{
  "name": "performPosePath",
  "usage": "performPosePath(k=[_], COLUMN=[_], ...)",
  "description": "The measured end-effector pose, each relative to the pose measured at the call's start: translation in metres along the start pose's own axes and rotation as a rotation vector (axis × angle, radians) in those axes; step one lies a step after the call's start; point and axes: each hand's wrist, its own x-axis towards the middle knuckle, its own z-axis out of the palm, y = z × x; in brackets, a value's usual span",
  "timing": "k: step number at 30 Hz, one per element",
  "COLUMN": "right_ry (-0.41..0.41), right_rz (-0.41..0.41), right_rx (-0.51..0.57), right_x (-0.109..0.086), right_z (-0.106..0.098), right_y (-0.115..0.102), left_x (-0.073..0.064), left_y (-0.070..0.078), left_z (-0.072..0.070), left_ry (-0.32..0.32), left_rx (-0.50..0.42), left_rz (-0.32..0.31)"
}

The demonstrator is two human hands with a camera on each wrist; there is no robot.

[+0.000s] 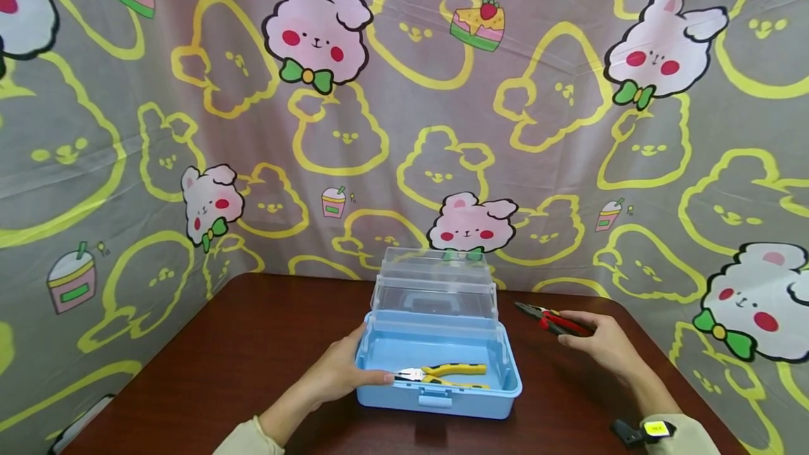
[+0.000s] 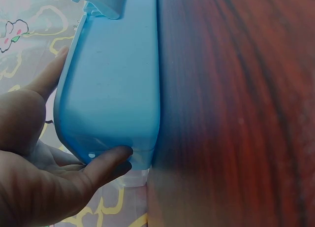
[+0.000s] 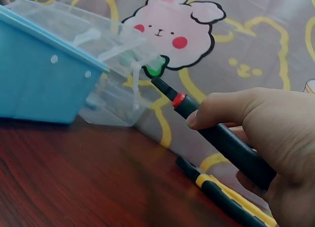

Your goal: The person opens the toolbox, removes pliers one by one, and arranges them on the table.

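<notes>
A light blue toolbox point(image 1: 470, 404) stands on the table with its clear lid point(image 1: 436, 297) raised. My left hand point(image 1: 338, 369) grips the toolbox's left side, the thumb lying along the front rim; the left wrist view shows the fingers about that end wall point(image 2: 110, 89). Inside lie yellow-handled pliers point(image 1: 456, 369). Right of the toolbox, my right hand point(image 1: 608, 344) holds red-and-black pliers point(image 1: 562, 321) above the table, their jaws pointing left and away. Beneath that hand, a yellow-and-black hand tool point(image 3: 221, 197) lies on the table, partly hidden by the fingers.
The dark reddish-brown wooden table point(image 1: 265, 328) extends to both sides of the toolbox. A patterned curtain point(image 1: 404, 111) with rabbit faces closes off the back and both sides. The raised lid stands behind the toolbox, close to the back curtain.
</notes>
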Motion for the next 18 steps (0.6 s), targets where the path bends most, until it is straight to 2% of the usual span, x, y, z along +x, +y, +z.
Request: performPosePath(k=[10, 18], right_ry=[-0.007, -0.025], right_rz=[0.076, 0.111], right_rx=[0.028, -0.010], right_x=[-0.003, -0.003], right_z=[-0.001, -0.003], right_y=[0.018, 0.030], left_x=[0.002, 0.000], left_y=[0.001, 0.002], left_z=[0.001, 0.000], left_ry=[-0.008, 0.004], left_rx=[-0.006, 0.006], left_rz=[0.015, -0.018])
